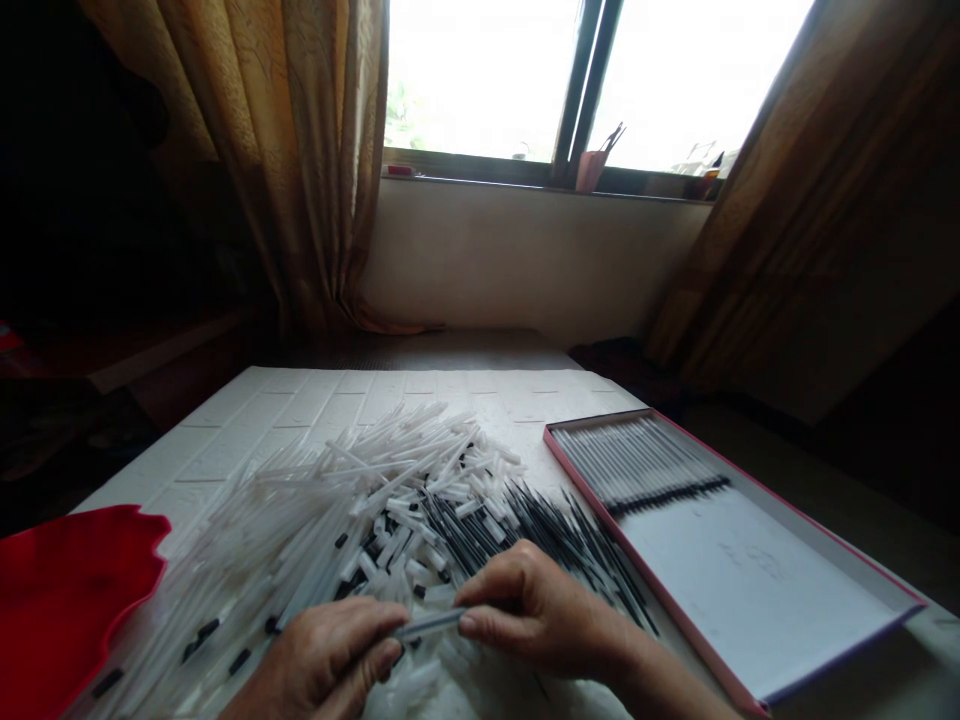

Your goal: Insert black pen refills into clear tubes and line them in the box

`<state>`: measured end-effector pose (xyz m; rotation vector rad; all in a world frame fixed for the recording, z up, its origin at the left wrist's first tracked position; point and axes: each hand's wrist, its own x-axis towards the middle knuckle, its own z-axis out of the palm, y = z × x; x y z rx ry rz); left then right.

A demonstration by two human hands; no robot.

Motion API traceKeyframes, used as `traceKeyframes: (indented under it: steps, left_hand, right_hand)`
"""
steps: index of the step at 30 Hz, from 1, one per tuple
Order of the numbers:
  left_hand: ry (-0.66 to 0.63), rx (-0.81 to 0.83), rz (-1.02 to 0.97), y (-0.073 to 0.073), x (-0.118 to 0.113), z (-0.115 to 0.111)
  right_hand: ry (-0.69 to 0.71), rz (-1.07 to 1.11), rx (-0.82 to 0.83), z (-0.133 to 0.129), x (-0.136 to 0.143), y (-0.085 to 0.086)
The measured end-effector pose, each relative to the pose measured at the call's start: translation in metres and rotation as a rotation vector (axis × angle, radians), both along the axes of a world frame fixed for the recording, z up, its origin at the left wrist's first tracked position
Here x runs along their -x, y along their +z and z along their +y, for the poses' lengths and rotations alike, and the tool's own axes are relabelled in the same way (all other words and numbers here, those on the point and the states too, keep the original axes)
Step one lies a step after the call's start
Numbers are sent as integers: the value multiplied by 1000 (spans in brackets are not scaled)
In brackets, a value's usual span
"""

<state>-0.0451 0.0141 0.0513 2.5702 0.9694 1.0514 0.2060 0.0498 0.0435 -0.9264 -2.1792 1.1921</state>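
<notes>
At the bottom middle, my left hand (322, 655) pinches one end of a thin pen tube (431, 625). The thumb and fingers of my right hand (532, 610) close on its other end, so the tube lies nearly level between both hands. Beyond them is a pile of clear plastic tubes (300, 530), with short white caps (397, 545) and small black plugs (199, 640) among them. Thin dark refills (555, 530) lie to the right of the caps. A shallow pink-edged box (727, 590) holds a row of assembled pens (641, 460) at its far end.
A red scalloped tray (67, 580) sits at the left edge of the white brick-patterned table (555, 395). Behind the table are a window, curtains (300, 130) and a sill with a pink cup (591, 170) on it.
</notes>
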Motion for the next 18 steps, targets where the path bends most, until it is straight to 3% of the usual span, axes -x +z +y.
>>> traceKeyframes:
  steps: [7, 12, 18]
  left_hand:
    - [-1, 86, -63, -1, 0, 2]
    - [-2, 278, -91, 2, 2, 3]
    - [16, 320, 38, 6, 8, 2]
  right_hand:
    - [-8, 21, -28, -2, 1, 1]
    - [-9, 45, -52, -2, -3, 10]
    - [4, 69, -42, -1, -5, 14]
